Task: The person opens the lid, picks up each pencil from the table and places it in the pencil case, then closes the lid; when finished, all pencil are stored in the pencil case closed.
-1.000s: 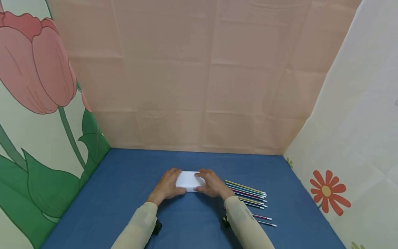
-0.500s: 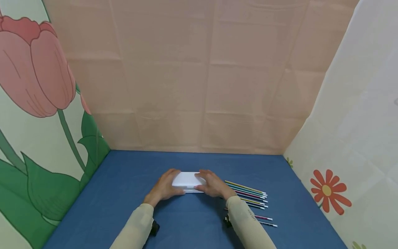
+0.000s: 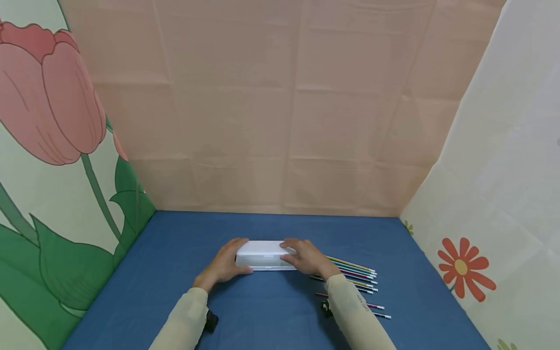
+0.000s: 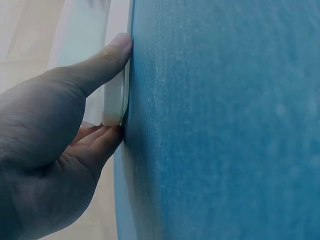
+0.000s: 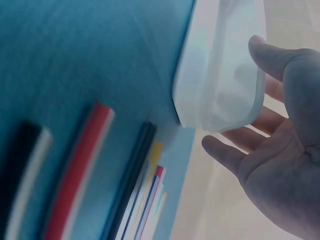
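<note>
An oblong white box (image 3: 264, 254) lies flat on blue cloth (image 3: 197, 231).

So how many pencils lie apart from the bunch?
2: a red pencil beside the bunch, then a dark pencil nearest the person. The right sleeve partly covers both in the head view, so another may be hidden.

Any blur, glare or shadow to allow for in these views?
Head: soft shadow on the blue cloth beside the right sleeve; left wrist: left hand dim, white box washed out; right wrist: nearest pencils blurred; no harsh glare in any view.
</note>
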{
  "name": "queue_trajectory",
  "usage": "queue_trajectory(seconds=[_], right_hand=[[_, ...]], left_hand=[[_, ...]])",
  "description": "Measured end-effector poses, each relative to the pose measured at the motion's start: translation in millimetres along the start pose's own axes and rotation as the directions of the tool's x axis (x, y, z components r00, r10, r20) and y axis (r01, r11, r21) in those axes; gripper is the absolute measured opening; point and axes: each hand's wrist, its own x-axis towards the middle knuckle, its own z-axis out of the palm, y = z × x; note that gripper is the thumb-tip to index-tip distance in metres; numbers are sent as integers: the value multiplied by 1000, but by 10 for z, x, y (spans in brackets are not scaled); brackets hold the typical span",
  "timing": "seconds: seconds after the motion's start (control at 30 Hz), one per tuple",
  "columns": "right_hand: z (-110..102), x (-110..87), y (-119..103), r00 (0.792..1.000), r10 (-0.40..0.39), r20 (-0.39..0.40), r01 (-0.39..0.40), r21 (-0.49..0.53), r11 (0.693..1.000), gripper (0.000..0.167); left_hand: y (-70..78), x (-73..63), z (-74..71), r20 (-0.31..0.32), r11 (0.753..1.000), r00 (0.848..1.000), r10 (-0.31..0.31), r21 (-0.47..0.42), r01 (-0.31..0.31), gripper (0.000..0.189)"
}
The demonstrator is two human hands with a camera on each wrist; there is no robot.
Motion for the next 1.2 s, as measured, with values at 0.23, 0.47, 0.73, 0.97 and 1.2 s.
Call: queue_trajectory(seconds=[0.23,0.47,0.73,0.97,1.2], right_hand=[[-137,-33,41,999,-47,-3,47,-9,999,37],[-223,-33,44,999,-40,-19,40,-10,999,34],[-242,-11,62,996,-3,-90,2,-7,1000,29],[-241,59,64,981,22,-192,-25,-16,1000,27],[-201,152,73,924,88,-373,-77,42,996,21]], left_hand=[[-30,-16,-28,6,1000,1000,-19,-14,19,108],[-72,-18,-36,23,998,999,-47,-42,48,125],[-68,-26,-38,37,993,994,-101,-52,103,124],[-29,-11,-39,5,995,995,-101,-21,101,128],[-21,-20,-33,1,994,994,-109,-31,109,146]])
